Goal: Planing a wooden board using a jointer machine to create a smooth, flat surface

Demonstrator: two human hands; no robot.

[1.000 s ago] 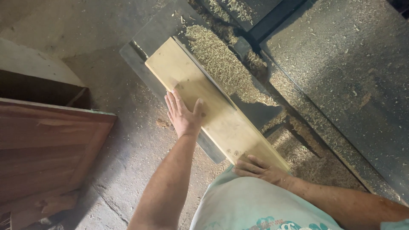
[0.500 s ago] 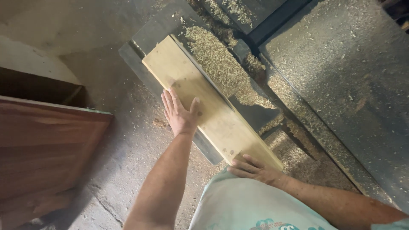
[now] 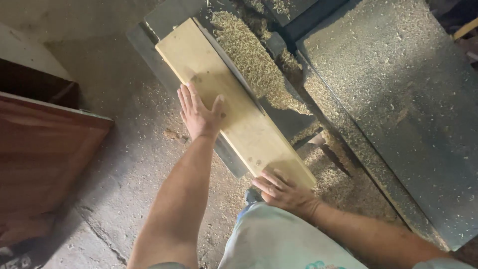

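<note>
Head view. Pale wooden plank (image 3: pixel 234 104) was laid along the dark machine counter (image 3: pixel 164 20), beside a sawdust heap (image 3: pixel 249 55). Left hand (image 3: pixel 199 115), fingers spread flat, pressed its near edge; right hand (image 3: pixel 284 192), fingers loosely curled, pushed its rear end. Risk judged: sawdust could let the plank skid, drawing fingers toward the machine.

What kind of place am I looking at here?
Most likely a woodworking shop. A pale wooden board lies on a dark machine table under both hands; a pile of wood shavings lies beside it, and sawdust covers the concrete floor.
</note>
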